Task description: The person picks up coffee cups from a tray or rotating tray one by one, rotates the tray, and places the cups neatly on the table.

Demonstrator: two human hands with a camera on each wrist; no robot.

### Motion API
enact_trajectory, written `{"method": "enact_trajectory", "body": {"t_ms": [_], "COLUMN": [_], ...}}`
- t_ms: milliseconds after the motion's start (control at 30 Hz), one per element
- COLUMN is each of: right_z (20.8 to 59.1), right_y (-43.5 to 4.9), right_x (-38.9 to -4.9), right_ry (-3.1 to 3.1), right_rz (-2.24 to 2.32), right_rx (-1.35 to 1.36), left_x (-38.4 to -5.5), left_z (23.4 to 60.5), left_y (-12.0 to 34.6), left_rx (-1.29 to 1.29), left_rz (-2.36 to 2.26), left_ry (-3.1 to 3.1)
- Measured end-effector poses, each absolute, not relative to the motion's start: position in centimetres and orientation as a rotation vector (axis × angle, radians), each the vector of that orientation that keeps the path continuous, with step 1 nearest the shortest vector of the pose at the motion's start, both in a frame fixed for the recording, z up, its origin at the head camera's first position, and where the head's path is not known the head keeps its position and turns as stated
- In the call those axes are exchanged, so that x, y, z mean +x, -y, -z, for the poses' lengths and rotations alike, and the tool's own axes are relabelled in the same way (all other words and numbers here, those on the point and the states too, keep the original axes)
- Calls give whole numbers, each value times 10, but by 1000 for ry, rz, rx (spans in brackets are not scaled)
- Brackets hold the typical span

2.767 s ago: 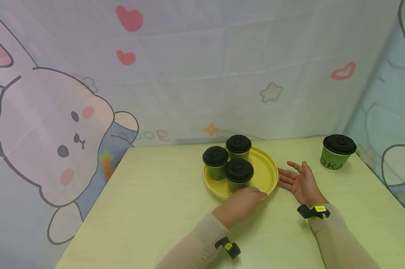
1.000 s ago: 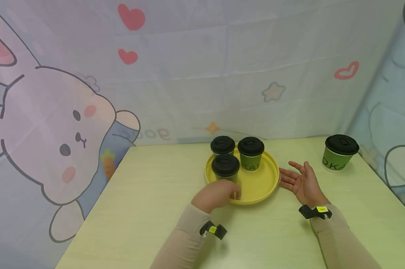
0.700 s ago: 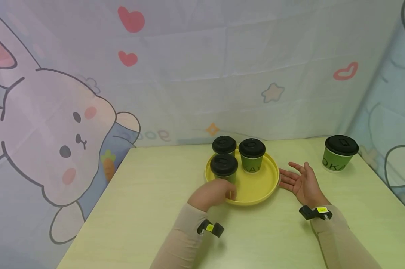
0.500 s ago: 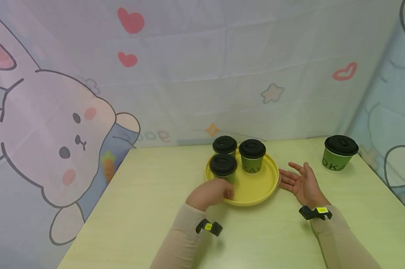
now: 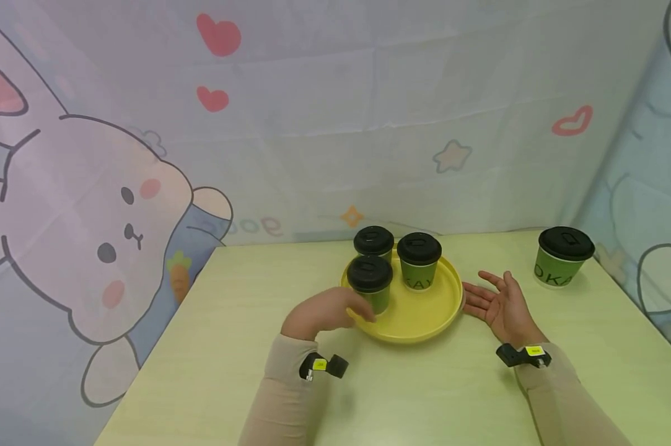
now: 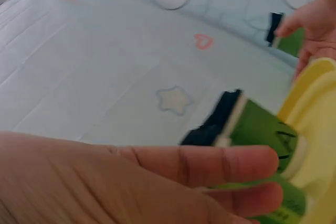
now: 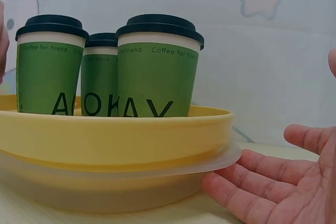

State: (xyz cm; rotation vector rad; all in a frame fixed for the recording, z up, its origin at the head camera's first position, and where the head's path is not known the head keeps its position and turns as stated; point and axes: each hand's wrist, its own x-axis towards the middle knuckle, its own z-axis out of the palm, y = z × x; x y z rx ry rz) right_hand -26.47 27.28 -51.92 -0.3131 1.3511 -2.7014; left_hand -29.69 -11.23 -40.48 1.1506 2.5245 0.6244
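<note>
Three green paper coffee cups with black lids stand on a round yellow tray: a front one (image 5: 370, 282), a back one (image 5: 373, 241) and a right one (image 5: 419, 260). The tray (image 5: 424, 322) sits on a translucent round base (image 7: 157, 182), seen in the right wrist view. My left hand (image 5: 329, 313) hovers at the tray's front left rim beside the front cup, fingers extended and holding nothing. Palm up, my right hand (image 5: 508, 313) rests at the tray's right side, its fingertips touching the base's edge.
A fourth lidded green cup (image 5: 562, 257) stands alone on the pale table (image 5: 229, 347), toward its back right corner. A printed curtain (image 5: 313, 124) with a rabbit hangs right behind the table, and another side of it closes off the right.
The tray has turned clockwise seen from above, carrying its cups round. My left hand slid left along the front rim, then came away from it. My right hand has stayed in place.
</note>
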Motion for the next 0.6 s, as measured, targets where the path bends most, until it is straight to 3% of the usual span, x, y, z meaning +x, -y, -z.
{"method": "enact_trajectory", "body": {"t_ms": [200, 400, 600], "right_z": [519, 521, 520], "right_y": [-273, -270, -271], "right_x": [-264, -265, -264], "right_ry": [-1440, -1499, -1508], "right_rz": [2681, 2662, 2663], "right_rx": [-293, -250, -267], "left_x": [-311, -337, -356], "left_z": [404, 446, 491], "left_y": [137, 132, 115], "left_rx": [851, 464, 304], "left_rz": [-801, -1171, -1642], "left_ry": [-2614, -2752, -2576]}}
